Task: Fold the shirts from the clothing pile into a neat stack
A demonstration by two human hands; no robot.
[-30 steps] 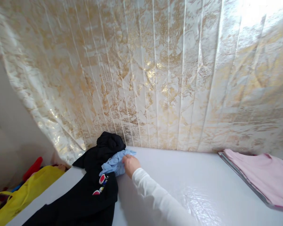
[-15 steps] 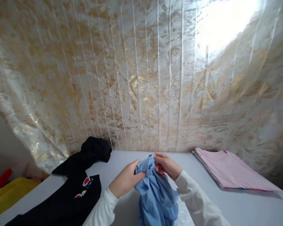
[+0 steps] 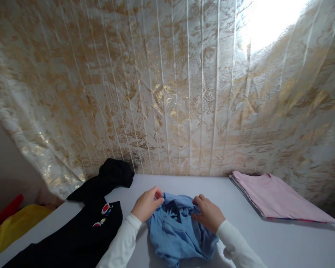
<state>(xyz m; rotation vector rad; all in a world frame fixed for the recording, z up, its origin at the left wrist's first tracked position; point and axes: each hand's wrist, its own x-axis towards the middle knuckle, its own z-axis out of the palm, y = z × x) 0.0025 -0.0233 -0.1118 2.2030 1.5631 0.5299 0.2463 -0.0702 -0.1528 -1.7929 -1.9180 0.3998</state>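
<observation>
A crumpled blue shirt lies on the white table in front of me, its opening facing up between my hands. My left hand pinches the shirt's upper left edge between thumb and fingers. On the opposite side of the opening, my right hand has its fingers curled over the fabric and grips the edge. Some white cloth shows beside the shirt, partly covered by it and by my right sleeve.
Left of me a black garment with a colourful print is spread out, bunched at its far end. Yellow cloth and red cloth lie at the far left. A folded pink shirt tops a stack on the right. A shiny curtain hangs behind.
The blue shirt has come down onto the table and its opening has spread. My hands have moved apart, the left one leftward and the right one rightward and lower.
</observation>
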